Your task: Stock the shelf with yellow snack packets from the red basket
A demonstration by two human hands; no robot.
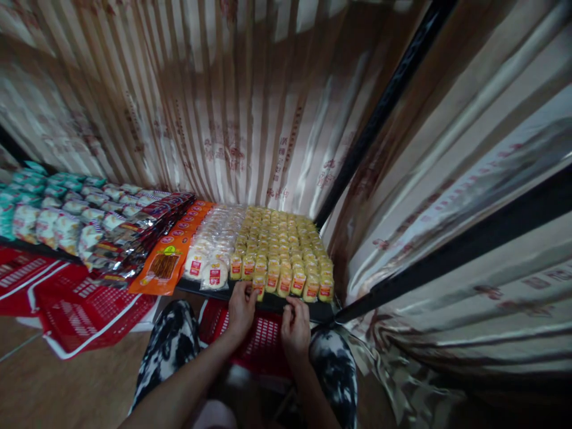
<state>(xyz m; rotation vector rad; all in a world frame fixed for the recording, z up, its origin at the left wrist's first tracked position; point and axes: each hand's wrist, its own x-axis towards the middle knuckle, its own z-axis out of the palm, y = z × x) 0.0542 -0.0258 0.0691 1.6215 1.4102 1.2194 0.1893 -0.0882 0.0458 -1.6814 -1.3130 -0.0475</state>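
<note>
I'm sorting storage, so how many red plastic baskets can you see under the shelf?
2. One red basket lies tilted on the floor at the left, below the shelf; the other red basket sits between the person's knees, under both hands. More may be hidden.

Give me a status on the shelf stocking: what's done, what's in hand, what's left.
Done: the yellow snack packs fill the shelf in tight rows, with the round white packs and orange packets lined up beside them. In hand: the left hand touches a front-row yellow pack at the shelf edge; the right hand rests just below it. Left: hard to judge; the red basket underneath shows no visible stock.
</note>
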